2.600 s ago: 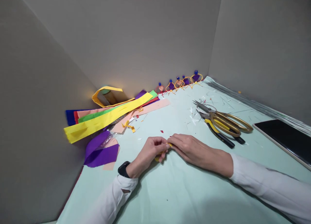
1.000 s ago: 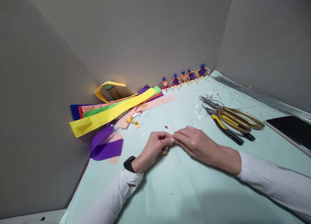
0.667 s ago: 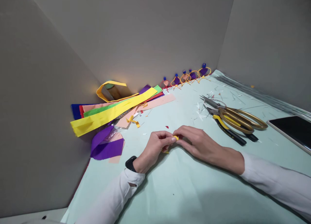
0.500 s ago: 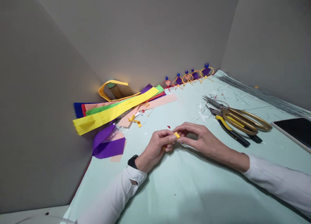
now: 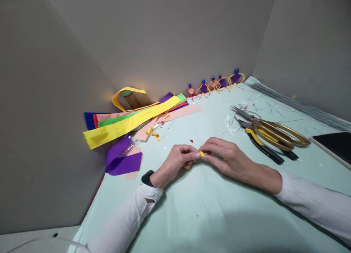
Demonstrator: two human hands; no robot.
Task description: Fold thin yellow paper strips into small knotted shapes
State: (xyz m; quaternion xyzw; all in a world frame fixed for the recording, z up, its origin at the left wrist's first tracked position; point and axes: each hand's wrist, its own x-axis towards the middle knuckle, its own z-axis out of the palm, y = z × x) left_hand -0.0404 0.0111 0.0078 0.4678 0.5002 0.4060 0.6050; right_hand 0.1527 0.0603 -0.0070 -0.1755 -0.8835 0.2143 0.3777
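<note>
A small yellow piece of crepe paper (image 5: pixel 202 154) sits between the fingertips of both hands, low over the table. My left hand (image 5: pixel 179 161) pinches it between thumb and forefinger, and a bit of yellow paper shows under its curled fingers. From the other side, my right hand (image 5: pixel 227 156) closes its thumb and fingers on the same piece. The piece looks rounded over; what lies inside it is hidden. A tiny red scrap (image 5: pixel 191 140) lies just beyond the hands.
Paper strips, a yellow one (image 5: pixel 131 121) on top, and a purple strip (image 5: pixel 123 166) lie left. Small wire-and-paper figures (image 5: pixel 203 87) stand along the back. Right are gold-handled scissors (image 5: pixel 274 134) on black-and-yellow pliers (image 5: pixel 264 148), a phone (image 5: pixel 336 145), and thin wires (image 5: pixel 298 105).
The yellow piece has gone from flatter and angular to more rounded between my fingers. My right-hand fingers have shifted slightly around it. The whole view has moved a little.
</note>
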